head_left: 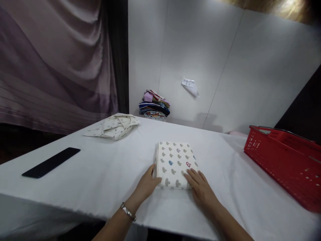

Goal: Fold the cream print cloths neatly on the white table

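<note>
White covers the table, with a pale wall rising beyond the cloth and a mauve curtain hanging far off to the cloth's left. Folded into a thick, roughly rectangular block, the cloth lies flat on the table between the two hands, printed with grey mushrooms and a few blue and red ones.

At the cloth's left edge, the left hand has its thumb by the near corner and a finger against the side, spread apart; whether they pinch it, I cannot tell. A silver bracelet circles that wrist. On the cloth's near right part, the right hand rests palm down, its fingers extended and gripping nothing.

Well to the cloth's right stands a red basket. Left of and beyond the cloth sits a loosely folded printed bundle; farther left lies a dark strip. Behind the cloth, near the wall, is a pile of folded fabrics.
</note>
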A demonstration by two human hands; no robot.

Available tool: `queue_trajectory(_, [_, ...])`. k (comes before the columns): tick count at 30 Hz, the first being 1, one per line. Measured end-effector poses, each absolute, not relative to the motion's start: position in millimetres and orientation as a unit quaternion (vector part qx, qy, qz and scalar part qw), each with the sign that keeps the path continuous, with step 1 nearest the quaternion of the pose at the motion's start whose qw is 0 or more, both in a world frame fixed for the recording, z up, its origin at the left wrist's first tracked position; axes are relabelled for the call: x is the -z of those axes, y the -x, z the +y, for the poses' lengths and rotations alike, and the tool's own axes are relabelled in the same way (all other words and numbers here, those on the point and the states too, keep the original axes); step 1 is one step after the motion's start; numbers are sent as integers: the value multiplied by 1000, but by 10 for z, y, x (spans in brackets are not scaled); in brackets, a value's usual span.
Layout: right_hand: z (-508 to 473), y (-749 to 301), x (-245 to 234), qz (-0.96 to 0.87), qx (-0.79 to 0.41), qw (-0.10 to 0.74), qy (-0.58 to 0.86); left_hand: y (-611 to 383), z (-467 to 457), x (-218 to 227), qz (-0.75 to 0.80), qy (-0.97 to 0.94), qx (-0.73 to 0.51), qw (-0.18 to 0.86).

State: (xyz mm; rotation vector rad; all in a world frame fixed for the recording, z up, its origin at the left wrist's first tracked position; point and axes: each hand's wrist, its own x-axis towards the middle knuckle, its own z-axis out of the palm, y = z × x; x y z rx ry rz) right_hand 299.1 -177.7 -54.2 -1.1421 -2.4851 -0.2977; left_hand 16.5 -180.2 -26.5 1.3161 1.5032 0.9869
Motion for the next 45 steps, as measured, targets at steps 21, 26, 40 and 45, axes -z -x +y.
queue_trajectory(21, [-1907, -2930, 346, -869, 11, 93, 487, -232, -1837, 286, 538, -807, -217, 106])
queue_trajectory(26, [-1799, -2831, 138, -860, -24, 94, 501, -206, -1856, 251, 537, -806, -223, 112])
queue_trajectory(40, [-1237, -2500, 141, -839, -73, 49, 537, -366, -1541, 299, 516, -805, -274, 108])
queue_trajectory(45, [-719, -2119, -87, -847, -54, 59, 526, -362, -1563, 270, 515, -800, -279, 128])
